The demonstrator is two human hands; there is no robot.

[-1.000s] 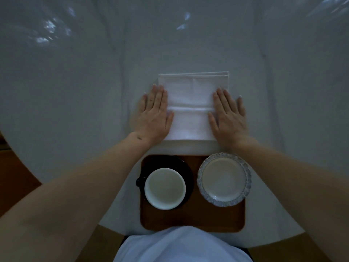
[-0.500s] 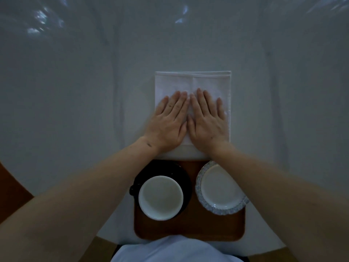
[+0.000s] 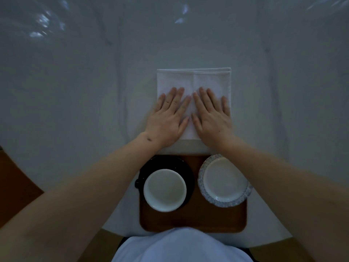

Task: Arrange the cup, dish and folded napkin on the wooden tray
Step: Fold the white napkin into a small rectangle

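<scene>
A white folded napkin (image 3: 194, 80) lies flat on the table just beyond the wooden tray (image 3: 192, 222). My left hand (image 3: 168, 118) and my right hand (image 3: 210, 116) press flat on the napkin's near half, side by side, fingers straight and index fingers almost touching. On the tray's left part stands a white cup (image 3: 164, 190) on a black saucer (image 3: 188, 173). A round dish (image 3: 224, 180) with a blue patterned rim sits on the tray's right part, its edge overhanging the tray slightly.
The table (image 3: 75, 91) carries a white cloth with crease lines. Its curved edge shows at both lower corners, with brown floor (image 3: 17, 178) beyond. My light shirt (image 3: 181, 246) fills the bottom centre, right against the tray's near edge.
My hands slid inward from the napkin's left and right edges and now lie together at its middle. Since half a second ago they have barely moved.
</scene>
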